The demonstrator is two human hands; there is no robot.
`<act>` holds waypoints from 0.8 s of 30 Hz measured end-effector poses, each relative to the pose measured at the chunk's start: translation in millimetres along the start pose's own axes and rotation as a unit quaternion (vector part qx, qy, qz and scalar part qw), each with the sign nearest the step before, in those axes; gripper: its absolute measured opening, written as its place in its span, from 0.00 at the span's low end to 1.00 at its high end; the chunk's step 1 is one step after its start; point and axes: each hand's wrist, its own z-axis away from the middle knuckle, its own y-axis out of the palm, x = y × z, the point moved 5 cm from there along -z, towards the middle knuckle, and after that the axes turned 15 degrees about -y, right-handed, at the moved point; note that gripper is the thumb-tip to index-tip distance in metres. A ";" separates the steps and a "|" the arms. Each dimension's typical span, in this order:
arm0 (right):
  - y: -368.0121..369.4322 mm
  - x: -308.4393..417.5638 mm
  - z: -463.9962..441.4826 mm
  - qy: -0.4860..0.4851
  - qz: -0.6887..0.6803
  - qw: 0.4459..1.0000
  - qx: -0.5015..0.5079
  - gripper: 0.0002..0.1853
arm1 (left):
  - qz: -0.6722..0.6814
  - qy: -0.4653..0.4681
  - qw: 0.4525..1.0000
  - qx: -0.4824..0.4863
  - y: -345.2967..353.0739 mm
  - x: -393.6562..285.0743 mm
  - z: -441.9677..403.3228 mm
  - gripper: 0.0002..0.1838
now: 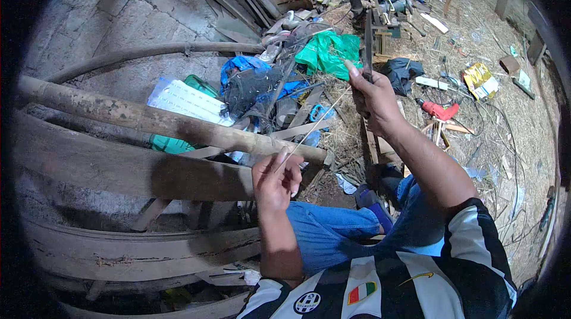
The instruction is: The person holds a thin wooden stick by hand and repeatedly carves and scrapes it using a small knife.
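Note:
My left hand point(276, 179) is pinched around the lower end of a thin pale strip point(316, 125), which looks like bamboo or wood. The strip slants up and to the right toward my right hand point(375, 100). That hand is closed around a long dark blade point(368, 42), like a machete, pointing away from me; its handle is hidden in my fist. My right thumb lies along the near side of the blade. The strip's far end comes close to the right fingers; whether it touches the blade I cannot tell.
A thick bamboo pole point(148, 116) and wooden planks point(131, 167) run along my left. Ahead lie a green plastic bag point(329, 54) and a black bag point(402, 75). A red power drill point(438, 109), cables and a yellow packet point(480, 81) are on the straw-strewn ground at right.

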 end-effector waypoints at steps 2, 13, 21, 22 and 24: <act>1.9 -0.6 -2.4 0.001 0.018 1.000 0.011 0.13 | 0.071 -0.031 0.996 0.040 -0.5 3.6 0.9 0.19; 7.8 2.8 0.0 -0.006 0.122 0.987 0.107 0.13 | -0.034 -0.128 0.986 0.105 34.0 24.0 2.5 0.12; 29.6 35.2 26.3 -0.280 0.425 0.842 0.179 0.20 | -0.044 0.023 0.998 -0.041 26.3 20.8 -1.4 0.12; 36.9 35.7 32.6 -0.276 0.464 0.811 0.225 0.18 | -0.029 0.032 0.998 -0.051 24.5 19.4 -1.1 0.12; 43.4 30.0 44.2 -0.324 0.477 0.774 0.262 0.16 | -0.015 0.037 0.998 -0.058 25.1 17.3 0.7 0.12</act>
